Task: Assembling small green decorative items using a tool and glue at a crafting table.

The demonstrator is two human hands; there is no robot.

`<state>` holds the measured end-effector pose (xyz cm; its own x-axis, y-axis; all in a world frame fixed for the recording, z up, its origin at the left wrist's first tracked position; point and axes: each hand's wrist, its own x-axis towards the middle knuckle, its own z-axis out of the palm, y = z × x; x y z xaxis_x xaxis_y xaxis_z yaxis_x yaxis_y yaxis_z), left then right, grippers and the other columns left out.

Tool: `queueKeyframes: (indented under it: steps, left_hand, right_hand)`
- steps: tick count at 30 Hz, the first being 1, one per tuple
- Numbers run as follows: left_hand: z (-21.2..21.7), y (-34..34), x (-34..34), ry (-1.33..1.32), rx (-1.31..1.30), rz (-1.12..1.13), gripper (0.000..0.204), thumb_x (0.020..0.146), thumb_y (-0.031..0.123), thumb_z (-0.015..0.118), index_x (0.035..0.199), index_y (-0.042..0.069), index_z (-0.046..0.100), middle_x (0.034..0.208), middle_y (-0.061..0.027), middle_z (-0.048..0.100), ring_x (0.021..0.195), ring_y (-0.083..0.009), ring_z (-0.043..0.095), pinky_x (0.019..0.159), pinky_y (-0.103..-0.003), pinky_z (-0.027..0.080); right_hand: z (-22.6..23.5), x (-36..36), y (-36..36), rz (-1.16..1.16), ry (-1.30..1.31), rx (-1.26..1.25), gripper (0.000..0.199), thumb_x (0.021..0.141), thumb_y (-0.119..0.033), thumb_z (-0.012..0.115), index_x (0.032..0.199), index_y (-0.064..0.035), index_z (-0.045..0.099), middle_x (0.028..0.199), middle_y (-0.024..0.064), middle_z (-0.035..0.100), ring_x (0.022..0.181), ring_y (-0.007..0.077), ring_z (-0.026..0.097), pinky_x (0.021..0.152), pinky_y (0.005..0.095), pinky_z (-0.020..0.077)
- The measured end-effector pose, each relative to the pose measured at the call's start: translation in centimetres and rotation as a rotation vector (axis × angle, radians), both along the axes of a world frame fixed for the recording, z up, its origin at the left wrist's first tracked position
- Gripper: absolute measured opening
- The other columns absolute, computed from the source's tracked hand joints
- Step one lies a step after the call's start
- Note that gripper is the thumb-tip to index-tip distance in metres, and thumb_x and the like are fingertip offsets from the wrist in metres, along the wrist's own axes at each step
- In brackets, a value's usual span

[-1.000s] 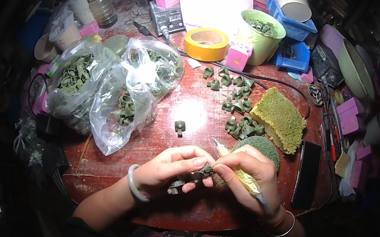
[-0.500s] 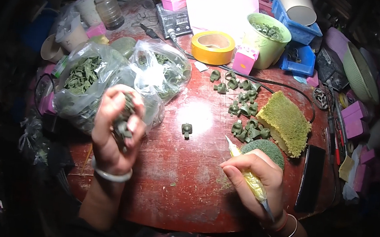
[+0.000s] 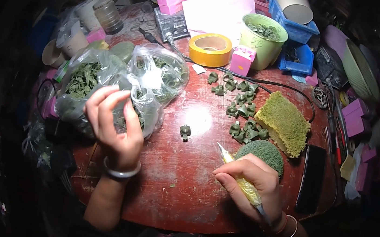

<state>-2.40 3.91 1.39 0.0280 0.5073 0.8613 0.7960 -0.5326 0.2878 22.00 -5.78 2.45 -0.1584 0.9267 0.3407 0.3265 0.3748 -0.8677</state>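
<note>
Thin clear plastic, the bag (image 3: 122, 96) looks floppy; left hand (image 3: 116, 126) fingers spread at its mouth, right hand (image 3: 250, 181) pinching a yellow-wrapped tool (image 3: 239, 180).

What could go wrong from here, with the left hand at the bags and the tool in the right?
1. The left hand reaches over the open clear bag, which lies at the table's edge; a tug might spill its green parts.
2. The right hand holds a yellow-wrapped pointed tool, tip toward the lone green piece; a sweep could knock it away.
</note>
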Motion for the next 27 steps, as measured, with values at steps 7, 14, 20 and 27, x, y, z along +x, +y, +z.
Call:
queueKeyframes:
  steps: [7,14,20,27]
  left_hand:
    - [-2.6,-2.4,2.6,0.113,-0.592,-0.444,0.026,0.082,0.0,0.068,0.106,-0.002,0.06,0.096,-0.0152,0.057,0.082,-0.0314,0.061,0.073,-0.038,0.05]
    - [-1.8,-3.2,2.8,-0.124,-0.821,-0.611,0.011,0.08,-0.005,0.07,0.088,-0.001,0.063,0.098,-0.0077,0.058,0.072,-0.0092,0.057,0.062,-0.022,0.048]
    - [-2.2,-3.2,2.3,-1.24,-1.569,-1.048,0.008,0.096,0.007,0.059,0.098,-0.001,0.06,0.112,-0.0155,0.065,0.098,-0.0216,0.066,0.08,-0.031,0.058]
    - [-2.1,-3.3,2.6,-1.21,-1.525,-1.119,0.014,0.094,0.001,0.059,0.108,-0.001,0.06,0.12,-0.0165,0.063,0.11,-0.0244,0.063,0.097,-0.037,0.052]
  right_hand:
    - [-0.3,-0.2,0.3,0.062,-0.043,-0.004,0.009,0.083,-0.002,0.073,0.09,-0.0025,0.068,0.078,0.0099,0.064,0.066,0.0213,0.061,0.061,0.0298,0.0482]
    - [0.4,0.2,0.4,0.059,-0.054,-0.054,0.015,0.09,-0.014,0.068,0.099,-0.0019,0.069,0.082,0.0081,0.065,0.075,0.0169,0.061,0.069,0.0275,0.0473]
    - [0.5,1.0,0.2,0.064,0.149,-0.108,0.057,0.105,-0.045,0.035,0.11,0.0029,0.065,0.091,0.0129,0.066,0.076,0.0176,0.06,0.07,0.0275,0.0478]
    - [0.6,0.1,0.3,-0.021,-0.001,-0.064,0.021,0.095,-0.012,0.062,0.11,0.0024,0.064,0.092,0.0129,0.067,0.077,0.0162,0.064,0.069,0.0275,0.0503]
